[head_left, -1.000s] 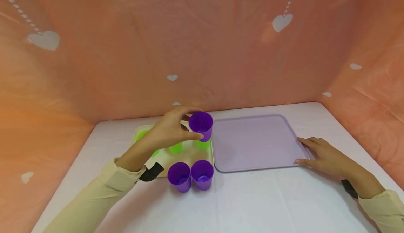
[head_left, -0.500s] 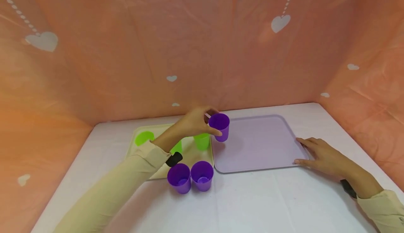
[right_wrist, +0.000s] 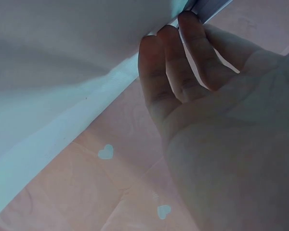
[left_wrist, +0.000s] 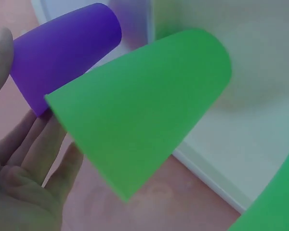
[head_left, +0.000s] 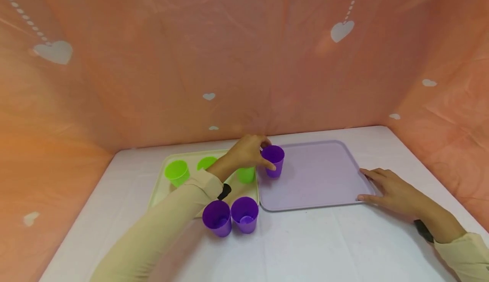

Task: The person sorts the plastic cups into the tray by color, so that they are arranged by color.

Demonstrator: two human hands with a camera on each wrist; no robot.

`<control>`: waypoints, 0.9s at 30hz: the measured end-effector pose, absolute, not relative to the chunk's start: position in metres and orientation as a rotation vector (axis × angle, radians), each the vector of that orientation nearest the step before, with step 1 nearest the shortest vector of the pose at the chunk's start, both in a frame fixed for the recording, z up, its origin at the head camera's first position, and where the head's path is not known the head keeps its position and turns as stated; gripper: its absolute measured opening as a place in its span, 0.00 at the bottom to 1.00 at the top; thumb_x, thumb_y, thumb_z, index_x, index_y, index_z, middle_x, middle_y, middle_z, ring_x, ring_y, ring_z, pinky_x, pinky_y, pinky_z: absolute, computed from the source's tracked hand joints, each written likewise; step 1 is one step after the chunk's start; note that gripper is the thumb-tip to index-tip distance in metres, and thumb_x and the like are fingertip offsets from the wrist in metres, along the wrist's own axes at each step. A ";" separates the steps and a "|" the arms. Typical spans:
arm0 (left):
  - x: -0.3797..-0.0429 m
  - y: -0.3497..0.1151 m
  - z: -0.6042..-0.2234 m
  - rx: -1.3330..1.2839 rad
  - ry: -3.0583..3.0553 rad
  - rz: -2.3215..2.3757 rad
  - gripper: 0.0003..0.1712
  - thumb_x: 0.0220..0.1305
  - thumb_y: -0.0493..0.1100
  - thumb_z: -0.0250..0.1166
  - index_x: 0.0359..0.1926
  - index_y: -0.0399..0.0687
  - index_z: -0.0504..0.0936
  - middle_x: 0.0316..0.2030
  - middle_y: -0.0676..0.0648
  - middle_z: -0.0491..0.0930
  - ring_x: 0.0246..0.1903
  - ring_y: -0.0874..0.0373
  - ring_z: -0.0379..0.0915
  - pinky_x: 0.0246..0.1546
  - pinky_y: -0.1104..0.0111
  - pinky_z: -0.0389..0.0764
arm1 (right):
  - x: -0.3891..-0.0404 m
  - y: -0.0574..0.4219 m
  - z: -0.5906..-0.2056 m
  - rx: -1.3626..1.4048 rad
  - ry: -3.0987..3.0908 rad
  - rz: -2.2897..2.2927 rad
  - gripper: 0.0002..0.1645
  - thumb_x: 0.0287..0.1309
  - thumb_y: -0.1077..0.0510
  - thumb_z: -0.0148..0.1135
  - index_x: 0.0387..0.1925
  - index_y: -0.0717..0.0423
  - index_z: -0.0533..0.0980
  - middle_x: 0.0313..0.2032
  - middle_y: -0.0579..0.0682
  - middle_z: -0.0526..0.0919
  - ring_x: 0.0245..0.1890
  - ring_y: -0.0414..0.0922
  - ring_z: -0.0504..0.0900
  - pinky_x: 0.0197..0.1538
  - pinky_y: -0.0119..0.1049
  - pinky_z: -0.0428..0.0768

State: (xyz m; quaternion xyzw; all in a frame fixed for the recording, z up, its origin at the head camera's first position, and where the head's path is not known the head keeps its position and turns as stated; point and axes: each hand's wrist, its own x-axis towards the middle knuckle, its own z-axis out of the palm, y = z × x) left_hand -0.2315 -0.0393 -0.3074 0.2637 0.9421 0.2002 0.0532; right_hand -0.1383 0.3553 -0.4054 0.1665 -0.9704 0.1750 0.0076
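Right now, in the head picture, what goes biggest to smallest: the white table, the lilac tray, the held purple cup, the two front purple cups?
1. White table
2. Lilac tray
3. Not ranked: left front purple cup and right front purple cup look alike; the held purple cup looks smaller, but it's farther away.

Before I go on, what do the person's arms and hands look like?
The left hand and right hand are bare, ungloved. A beige left sleeve and matching right sleeve end above the wrists; a black left wristpiece and black right wristpiece show there.
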 end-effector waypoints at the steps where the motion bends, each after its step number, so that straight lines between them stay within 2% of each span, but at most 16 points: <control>1: -0.231 -0.039 -0.309 0.794 2.869 0.596 0.38 0.39 0.55 0.84 0.52 0.44 0.82 0.48 0.46 0.86 0.50 0.53 0.81 0.56 0.63 0.79 | -0.138 0.355 -0.405 0.524 -3.029 0.542 0.54 0.51 0.37 0.72 0.68 0.67 0.66 0.59 0.67 0.74 0.59 0.64 0.70 0.58 0.64 0.71; 10: -0.233 -0.040 -0.321 0.766 2.893 0.546 0.40 0.42 0.57 0.82 0.55 0.44 0.81 0.50 0.46 0.86 0.52 0.52 0.81 0.58 0.62 0.78 | -0.138 0.353 -0.404 0.503 -3.054 0.560 0.54 0.51 0.36 0.72 0.69 0.66 0.65 0.61 0.68 0.72 0.61 0.65 0.68 0.58 0.67 0.69; 14: -0.232 -0.043 -0.317 0.721 2.834 0.612 0.50 0.44 0.58 0.81 0.66 0.45 0.72 0.57 0.46 0.83 0.58 0.52 0.79 0.61 0.61 0.77 | -0.137 0.353 -0.404 0.517 -3.044 0.549 0.54 0.51 0.36 0.72 0.68 0.67 0.66 0.60 0.68 0.73 0.60 0.65 0.69 0.58 0.66 0.70; 17: -0.231 -0.047 -0.304 0.699 2.784 0.709 0.53 0.48 0.57 0.79 0.72 0.46 0.66 0.61 0.44 0.80 0.61 0.50 0.77 0.64 0.59 0.76 | -0.137 0.354 -0.403 0.525 -3.032 0.544 0.53 0.51 0.37 0.72 0.68 0.67 0.66 0.60 0.67 0.73 0.61 0.65 0.69 0.59 0.65 0.70; 22: -0.222 -0.061 -0.272 0.720 2.739 0.886 0.50 0.53 0.56 0.77 0.72 0.46 0.65 0.63 0.44 0.78 0.64 0.49 0.74 0.67 0.59 0.73 | -0.137 0.354 -0.403 0.518 -3.040 0.568 0.53 0.51 0.37 0.72 0.69 0.66 0.66 0.60 0.67 0.72 0.61 0.65 0.68 0.58 0.66 0.69; 27: -0.194 -0.080 -0.250 0.773 2.783 0.986 0.45 0.55 0.56 0.75 0.71 0.52 0.68 0.61 0.48 0.80 0.63 0.51 0.75 0.68 0.58 0.72 | -0.137 0.354 -0.405 0.529 -3.018 0.547 0.53 0.51 0.37 0.73 0.68 0.67 0.66 0.59 0.66 0.74 0.59 0.64 0.70 0.58 0.65 0.71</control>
